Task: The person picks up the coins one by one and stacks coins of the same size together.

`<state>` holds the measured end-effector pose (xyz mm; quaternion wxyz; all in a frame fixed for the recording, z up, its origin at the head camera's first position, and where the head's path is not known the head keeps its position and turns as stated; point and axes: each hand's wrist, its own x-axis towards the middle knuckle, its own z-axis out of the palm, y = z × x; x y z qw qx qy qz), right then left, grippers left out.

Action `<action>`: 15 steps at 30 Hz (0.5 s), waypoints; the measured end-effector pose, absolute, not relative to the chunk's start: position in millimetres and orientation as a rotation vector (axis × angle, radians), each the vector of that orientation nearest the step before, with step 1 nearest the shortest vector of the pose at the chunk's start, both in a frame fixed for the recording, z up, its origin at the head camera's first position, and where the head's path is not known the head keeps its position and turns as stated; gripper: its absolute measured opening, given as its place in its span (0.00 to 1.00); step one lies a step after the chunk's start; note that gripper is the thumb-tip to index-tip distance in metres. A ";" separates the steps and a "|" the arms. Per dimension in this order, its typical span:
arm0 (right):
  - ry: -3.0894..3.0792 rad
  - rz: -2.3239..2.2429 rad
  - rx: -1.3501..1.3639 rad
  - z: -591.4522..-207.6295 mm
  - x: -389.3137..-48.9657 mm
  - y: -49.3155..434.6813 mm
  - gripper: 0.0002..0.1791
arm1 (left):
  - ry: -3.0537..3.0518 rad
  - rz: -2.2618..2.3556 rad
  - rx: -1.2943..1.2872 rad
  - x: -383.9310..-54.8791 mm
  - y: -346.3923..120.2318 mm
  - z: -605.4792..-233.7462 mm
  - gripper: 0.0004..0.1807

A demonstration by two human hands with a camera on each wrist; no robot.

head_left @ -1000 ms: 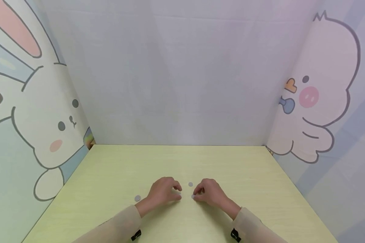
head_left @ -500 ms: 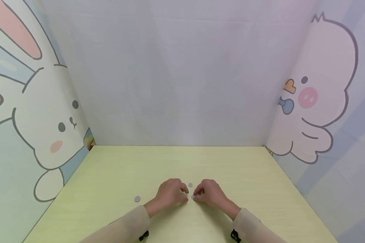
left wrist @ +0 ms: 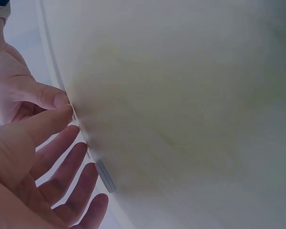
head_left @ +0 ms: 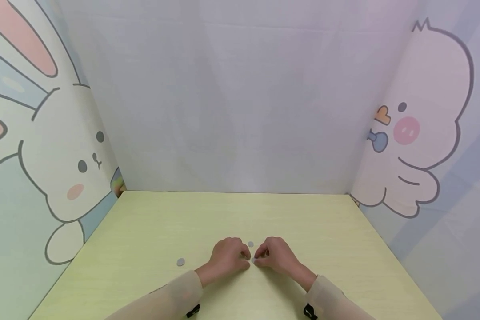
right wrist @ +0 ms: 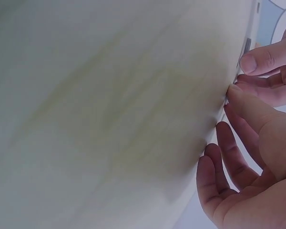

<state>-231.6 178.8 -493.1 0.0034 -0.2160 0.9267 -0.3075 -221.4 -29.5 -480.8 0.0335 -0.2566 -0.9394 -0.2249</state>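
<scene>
Small grey discs like coins lie on the pale yellow table. One disc (head_left: 254, 260) is at the fingertips of my right hand (head_left: 278, 255), whose thumb and index finger pinch it low at the tabletop. My left hand (head_left: 229, 257) faces it from the left, thumb and index finger curved with a small gap; whether anything thin sits between them is unclear. Just beyond the fingertips lies another disc (head_left: 250, 244). In the left wrist view a grey disc (left wrist: 105, 176) shows edge-on beside the left fingers (left wrist: 76, 160). The thumbs appear close together in the right wrist view.
Another coin-like disc (head_left: 181, 262) lies left of the left forearm. The table (head_left: 240, 213) ends at a plain pale curtain (head_left: 236, 111). Curtains with a printed rabbit (head_left: 60, 151) and a printed chick (head_left: 428, 111) hang at the sides.
My left hand has slid to the right, bringing its fingertips close to those of my right hand. The right hand and the visible discs stay in place.
</scene>
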 end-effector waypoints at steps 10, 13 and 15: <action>2.901 -0.976 -0.714 -493.2 -232.8 180.3 0.04 | -2.862 -0.742 -0.716 -223.9 -22.1 -484.9 0.04; 2.900 -0.978 -0.710 -494.0 -233.5 180.9 0.04 | -2.846 -0.737 -0.713 -223.9 -21.3 -484.0 0.04; 2.899 -0.979 -0.705 -494.4 -233.8 181.1 0.04 | -2.840 -0.732 -0.712 -224.1 -20.8 -483.7 0.04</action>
